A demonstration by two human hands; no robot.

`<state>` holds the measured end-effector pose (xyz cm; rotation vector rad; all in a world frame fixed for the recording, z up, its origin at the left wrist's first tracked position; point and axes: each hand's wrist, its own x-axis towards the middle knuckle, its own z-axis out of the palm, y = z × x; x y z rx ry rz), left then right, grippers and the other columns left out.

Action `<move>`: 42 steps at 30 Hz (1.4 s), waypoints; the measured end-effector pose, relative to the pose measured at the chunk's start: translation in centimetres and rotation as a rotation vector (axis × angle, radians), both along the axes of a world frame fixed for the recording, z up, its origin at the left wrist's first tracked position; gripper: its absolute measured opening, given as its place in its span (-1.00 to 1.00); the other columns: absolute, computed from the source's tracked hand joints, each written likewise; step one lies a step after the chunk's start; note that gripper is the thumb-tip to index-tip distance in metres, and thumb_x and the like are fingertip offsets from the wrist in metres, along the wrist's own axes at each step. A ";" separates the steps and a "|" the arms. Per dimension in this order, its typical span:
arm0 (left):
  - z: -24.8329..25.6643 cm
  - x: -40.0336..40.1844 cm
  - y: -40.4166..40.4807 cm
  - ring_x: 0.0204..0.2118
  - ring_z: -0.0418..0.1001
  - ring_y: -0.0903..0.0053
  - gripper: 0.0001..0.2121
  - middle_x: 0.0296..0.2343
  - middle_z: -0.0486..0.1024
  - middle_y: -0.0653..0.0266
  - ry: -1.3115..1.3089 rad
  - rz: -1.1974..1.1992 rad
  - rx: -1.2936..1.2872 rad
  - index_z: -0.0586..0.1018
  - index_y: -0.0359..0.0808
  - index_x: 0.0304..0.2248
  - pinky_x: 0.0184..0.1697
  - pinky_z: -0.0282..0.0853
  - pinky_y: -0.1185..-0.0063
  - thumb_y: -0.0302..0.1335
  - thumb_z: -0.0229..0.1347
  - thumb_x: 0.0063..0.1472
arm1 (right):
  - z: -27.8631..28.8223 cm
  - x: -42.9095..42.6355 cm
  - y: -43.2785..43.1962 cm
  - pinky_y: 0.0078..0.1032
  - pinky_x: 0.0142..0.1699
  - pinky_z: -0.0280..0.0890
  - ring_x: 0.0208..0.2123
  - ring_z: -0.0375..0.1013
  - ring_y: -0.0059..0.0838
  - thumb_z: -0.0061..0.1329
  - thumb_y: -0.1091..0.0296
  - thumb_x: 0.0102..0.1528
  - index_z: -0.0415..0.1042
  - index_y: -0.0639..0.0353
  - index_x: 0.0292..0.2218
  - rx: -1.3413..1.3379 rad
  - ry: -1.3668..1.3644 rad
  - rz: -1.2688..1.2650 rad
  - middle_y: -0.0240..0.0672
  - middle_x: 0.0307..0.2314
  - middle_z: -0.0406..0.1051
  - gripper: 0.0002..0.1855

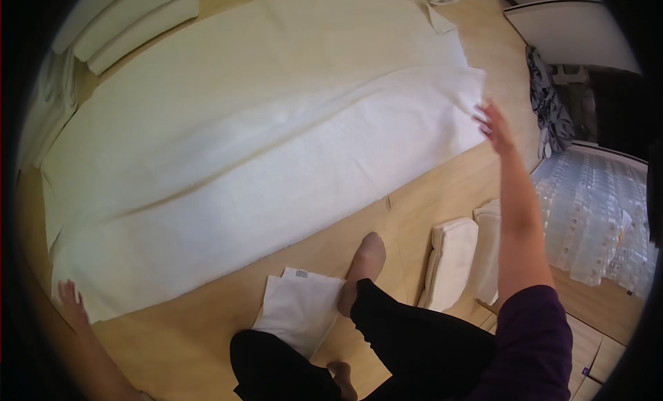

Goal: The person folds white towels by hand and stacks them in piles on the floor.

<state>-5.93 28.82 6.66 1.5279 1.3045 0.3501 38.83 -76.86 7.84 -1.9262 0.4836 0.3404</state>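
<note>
A large white cloth sheet [290,142] lies spread over the wooden floor, with a long crease across it and its near part lying as a second layer. At its right edge is my right hand [492,124], fingers spread; whether they pinch the cloth cannot be told. My left hand [72,300] is at the sheet's near left corner, its fingers apart at the edge. A smaller white cloth [301,305] with a printed mark lies between my knee and my foot.
Folded white cloths [451,261] lie on the floor [409,235] to the right. Beyond them are packs of clear plastic bottles [582,214] and a crumpled grey cloth [546,101]. Thick folded white textiles [140,25] lie at the far left. My foot [370,256] rests near the sheet.
</note>
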 end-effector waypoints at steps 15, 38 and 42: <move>-11.8 8.1 -7.2 0.03 0.08 0.12 -0.37 0.01 0.13 0.13 1.094 -0.820 0.888 0.07 -0.26 0.06 0.08 -0.02 0.29 -0.52 0.02 -0.05 | -9.6 -3.3 11.3 -0.01 -0.08 0.15 0.06 -0.02 -0.07 -0.14 0.10 0.02 0.07 -0.26 0.05 -1.040 -0.340 0.859 -0.31 0.06 -0.03 -0.45; -3.6 40.7 -28.2 -0.22 0.31 0.23 -0.72 -0.31 0.36 0.12 0.776 -1.167 1.274 0.39 -0.24 -0.29 -0.23 0.27 0.37 -0.63 0.03 -0.08 | -7.2 14.1 13.5 -0.33 -0.26 0.27 -0.28 0.37 -0.25 -0.17 0.21 -0.04 0.35 -0.02 -0.33 -1.177 -0.170 0.401 -0.32 -0.32 0.37 -0.80; -0.2 33.4 -26.1 -0.39 0.31 0.22 -0.81 -0.50 0.35 0.13 0.201 -0.912 1.412 0.40 -0.31 -0.46 -0.33 0.26 0.42 -0.65 0.08 -0.16 | -1.6 9.8 10.1 -0.41 -0.40 0.25 -0.42 0.39 -0.31 -0.06 0.35 -0.08 0.33 0.01 -0.37 -1.165 -0.684 0.288 -0.38 -0.46 0.38 -0.84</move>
